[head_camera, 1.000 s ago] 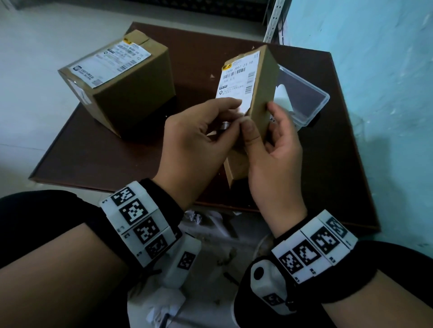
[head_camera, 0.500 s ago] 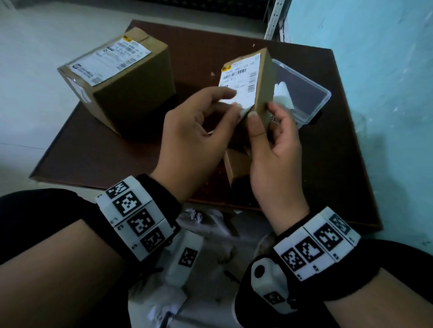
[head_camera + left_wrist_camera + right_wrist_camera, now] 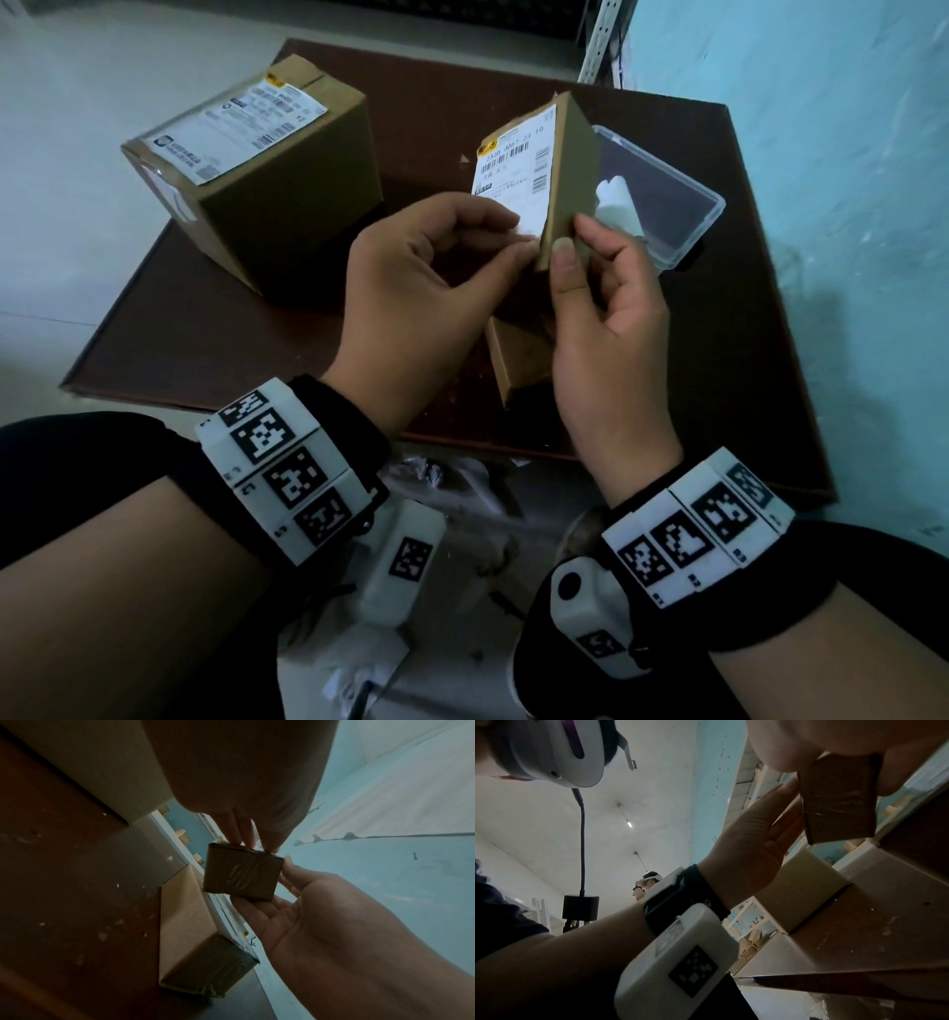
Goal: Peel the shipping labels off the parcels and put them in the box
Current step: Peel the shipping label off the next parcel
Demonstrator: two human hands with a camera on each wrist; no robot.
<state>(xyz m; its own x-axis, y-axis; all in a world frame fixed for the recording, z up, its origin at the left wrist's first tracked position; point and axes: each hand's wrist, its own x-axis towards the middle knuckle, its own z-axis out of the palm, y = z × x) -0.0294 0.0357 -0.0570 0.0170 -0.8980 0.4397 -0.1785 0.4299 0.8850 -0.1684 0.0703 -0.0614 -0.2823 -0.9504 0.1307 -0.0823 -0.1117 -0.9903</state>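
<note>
Two cardboard parcels are in the head view. At 10 o'clock, the large parcel point(image 3: 257, 174) stands on the brown table point(image 3: 719, 390) with its shipping label point(image 3: 236, 131) flat on the top face. Toward the centre, the left hand point(image 3: 426, 277) pinches the lower corner of the small parcel's label point(image 3: 516, 172) between thumb and forefinger; whether this corner is already lifted from the cardboard, I cannot tell. The small parcel point(image 3: 570, 174) is held tilted above the table, not touching it. Just right of centre, the right hand point(image 3: 606, 318) grips this parcel, the thumb on its near edge and the fingers curled behind it. At 2 o'clock, the clear plastic box point(image 3: 683, 205) lies open on the table, with white paper pieces point(image 3: 619, 205) inside.
</note>
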